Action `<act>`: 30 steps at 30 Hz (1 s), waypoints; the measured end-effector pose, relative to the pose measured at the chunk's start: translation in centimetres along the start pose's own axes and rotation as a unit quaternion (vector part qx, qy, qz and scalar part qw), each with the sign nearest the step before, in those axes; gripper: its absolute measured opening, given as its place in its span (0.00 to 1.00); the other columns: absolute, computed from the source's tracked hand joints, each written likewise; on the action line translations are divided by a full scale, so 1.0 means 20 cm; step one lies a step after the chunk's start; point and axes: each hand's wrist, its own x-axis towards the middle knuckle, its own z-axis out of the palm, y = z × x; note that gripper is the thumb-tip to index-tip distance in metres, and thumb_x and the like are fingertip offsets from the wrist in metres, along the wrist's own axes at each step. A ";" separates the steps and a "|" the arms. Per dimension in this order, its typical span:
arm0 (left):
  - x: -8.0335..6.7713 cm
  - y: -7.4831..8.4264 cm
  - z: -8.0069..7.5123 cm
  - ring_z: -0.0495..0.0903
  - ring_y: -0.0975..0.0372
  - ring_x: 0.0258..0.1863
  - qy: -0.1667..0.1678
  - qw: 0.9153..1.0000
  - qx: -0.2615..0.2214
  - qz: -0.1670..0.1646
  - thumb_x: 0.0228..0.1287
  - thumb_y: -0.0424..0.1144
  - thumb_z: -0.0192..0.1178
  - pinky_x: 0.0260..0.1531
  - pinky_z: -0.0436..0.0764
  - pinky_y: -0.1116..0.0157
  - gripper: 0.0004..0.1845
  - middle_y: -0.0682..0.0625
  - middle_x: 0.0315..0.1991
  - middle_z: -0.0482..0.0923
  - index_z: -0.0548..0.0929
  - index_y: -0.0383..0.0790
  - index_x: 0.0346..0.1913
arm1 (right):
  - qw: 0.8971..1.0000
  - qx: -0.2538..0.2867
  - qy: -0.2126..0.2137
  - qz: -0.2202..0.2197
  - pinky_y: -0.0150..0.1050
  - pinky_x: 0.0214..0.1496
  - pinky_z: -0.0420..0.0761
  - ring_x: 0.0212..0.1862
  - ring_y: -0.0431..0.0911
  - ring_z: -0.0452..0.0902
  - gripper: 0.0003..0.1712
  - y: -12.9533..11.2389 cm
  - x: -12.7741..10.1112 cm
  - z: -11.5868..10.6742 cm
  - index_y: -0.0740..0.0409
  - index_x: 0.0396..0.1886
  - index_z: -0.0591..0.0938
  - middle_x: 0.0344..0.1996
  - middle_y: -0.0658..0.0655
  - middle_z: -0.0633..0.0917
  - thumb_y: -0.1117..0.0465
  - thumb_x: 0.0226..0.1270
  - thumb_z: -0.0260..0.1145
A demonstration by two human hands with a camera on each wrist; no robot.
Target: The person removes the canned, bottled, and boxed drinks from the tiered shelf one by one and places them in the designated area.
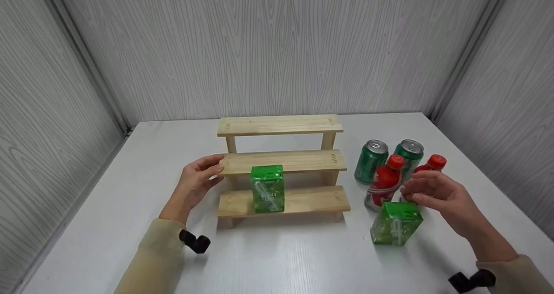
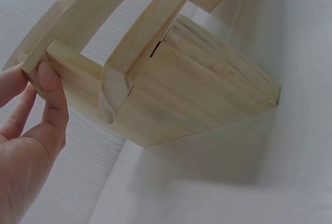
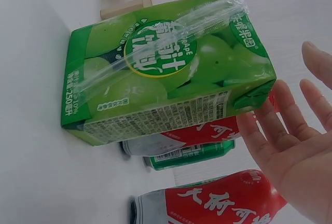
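- While the right hand (image 1: 437,196) hovers with fingers loosely spread and holding nothing, the glossy green rectangular juice carton (image 1: 395,223) stands just below it, near the white table's (image 1: 277,259) front right edge.
- A careless closing of those fingers could, I judge, tip the light carton or knock the round red-capped plastic bottles (image 1: 385,182) standing just behind it.
- The left hand (image 1: 197,183) pinches the left end of the pale three-step wooden rack (image 1: 283,162), thumb on the middle step's smooth, square-cut edge.
- A second film-wrapped green carton (image 1: 267,188) stands on the lowest step; a tug could topple it.
- Two green metal cans (image 1: 371,161) stand farthest, toward the right edge.
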 end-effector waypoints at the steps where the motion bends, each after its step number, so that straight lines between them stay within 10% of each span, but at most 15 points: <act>1: 0.00 0.00 0.00 0.76 0.60 0.42 -0.001 1.000 0.002 0.001 0.53 0.31 0.68 0.44 0.77 0.63 0.27 0.45 0.50 0.72 0.73 0.31 0.57 | 1.000 -0.002 0.003 -0.001 0.40 0.46 0.79 0.46 0.53 0.78 0.21 -0.01 0.01 0.01 0.69 0.56 0.68 0.46 0.66 0.79 0.76 0.63 0.57; 30: 0.00 0.00 0.00 0.77 0.60 0.40 -0.003 1.000 -0.016 0.009 0.54 0.30 0.67 0.42 0.78 0.64 0.23 0.46 0.48 0.74 0.76 0.33 0.54 | 0.990 0.024 -0.099 -0.102 0.43 0.48 0.78 0.50 0.58 0.76 0.22 -0.21 0.29 0.41 0.71 0.55 0.69 0.48 0.74 0.75 0.76 0.61 0.59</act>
